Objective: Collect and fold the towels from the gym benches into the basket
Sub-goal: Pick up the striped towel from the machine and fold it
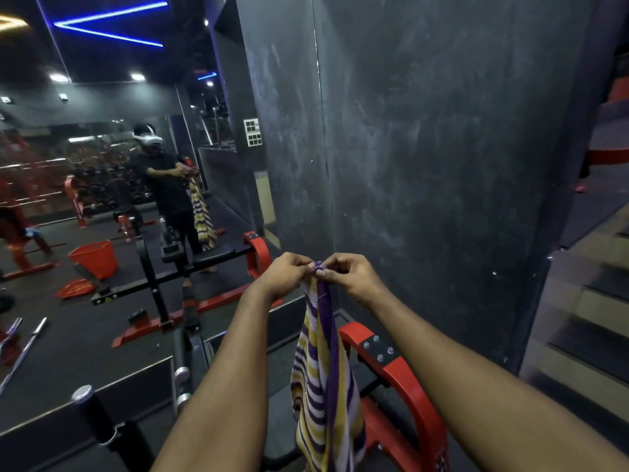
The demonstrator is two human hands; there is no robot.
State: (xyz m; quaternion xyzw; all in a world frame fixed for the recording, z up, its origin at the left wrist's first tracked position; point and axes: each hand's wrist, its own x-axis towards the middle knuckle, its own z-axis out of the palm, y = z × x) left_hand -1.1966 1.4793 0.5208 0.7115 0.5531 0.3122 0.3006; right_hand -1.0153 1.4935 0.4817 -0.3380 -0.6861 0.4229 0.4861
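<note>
Both hands meet just above the red bench frame point(391, 356). The left hand point(286, 274) and the right hand point(350, 274) almost touch, and each pinches the bunched top edge of a towel point(323, 376) between thumb and curled fingertips point(309, 266). The remaining fingers are tucked in, not spread.

The towel is striped purple, yellow and white. It hangs straight down from the hands in loose folds, and its lower part falls in front of the bench frame's left side. Its bottom end runs out of view.

A dark grey pillar point(425, 165) stands directly behind the bench frame. A wall mirror point(102, 199) is to the left of the frame. It reflects the person holding the same towel, and also an orange basket point(95, 258) standing on the dark floor, well apart from the frame. Steps point(595, 301) rise to the right of the frame.
</note>
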